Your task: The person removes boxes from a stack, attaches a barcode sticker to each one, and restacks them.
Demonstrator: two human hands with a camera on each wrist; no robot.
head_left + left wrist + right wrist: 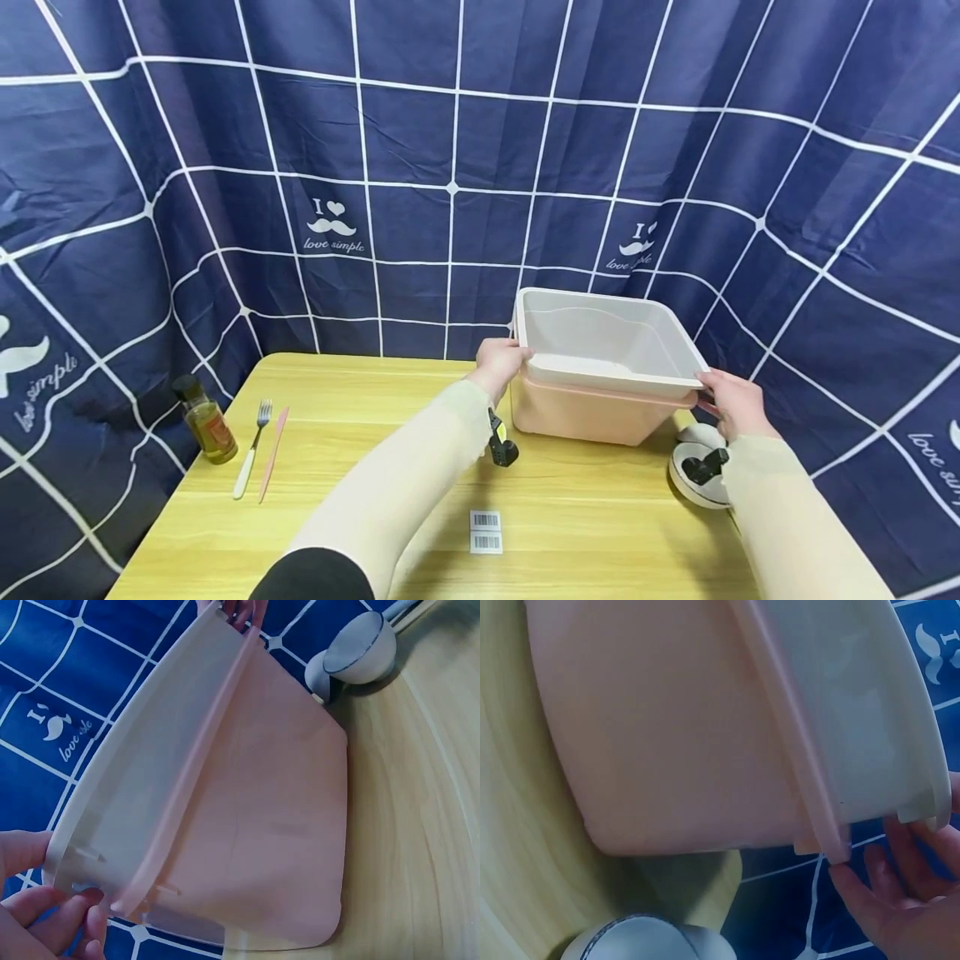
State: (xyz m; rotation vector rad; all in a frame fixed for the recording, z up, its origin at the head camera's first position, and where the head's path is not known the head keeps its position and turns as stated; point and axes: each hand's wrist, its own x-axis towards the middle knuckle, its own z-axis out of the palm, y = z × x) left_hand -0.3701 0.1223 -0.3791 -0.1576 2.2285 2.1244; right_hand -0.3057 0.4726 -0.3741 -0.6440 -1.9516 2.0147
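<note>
Now both hands gripping rim: left hand (501,360) on white tub (607,340), right hand (733,402) opposite; nested in pink tub (592,412) on worktop (420,467), right rear. Best keep level, pull evenly.

A white plastic basin (600,342) sits nested, tilted, inside a pink basin (585,412) resting on the wooden table (375,467).
</note>
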